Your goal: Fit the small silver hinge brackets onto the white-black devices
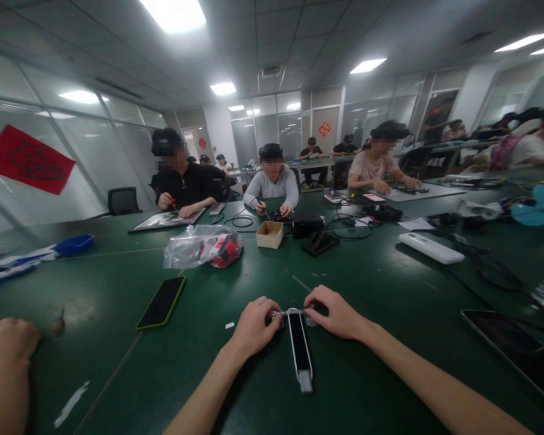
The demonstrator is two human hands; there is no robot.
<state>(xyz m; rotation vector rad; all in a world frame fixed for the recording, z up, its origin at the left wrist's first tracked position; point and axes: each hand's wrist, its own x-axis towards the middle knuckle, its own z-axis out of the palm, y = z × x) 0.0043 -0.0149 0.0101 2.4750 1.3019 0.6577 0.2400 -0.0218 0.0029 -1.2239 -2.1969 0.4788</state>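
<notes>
L hand pinches a small metal bit — R hand curls by a metal tab, can't tell if gripping. Blk/wht strip lies btwn both, whole afaict — prob midway imo (ends fixed on or not = unclear).

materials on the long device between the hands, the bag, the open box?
Long device: smooth black face, maybe plastic or glass; pale rim, plastic or metal unclear. Bag: likely thin glossy plastic film, see-through and creased. Open box: matte tan, straight-walled, probably cardboard or thin wood.
</notes>
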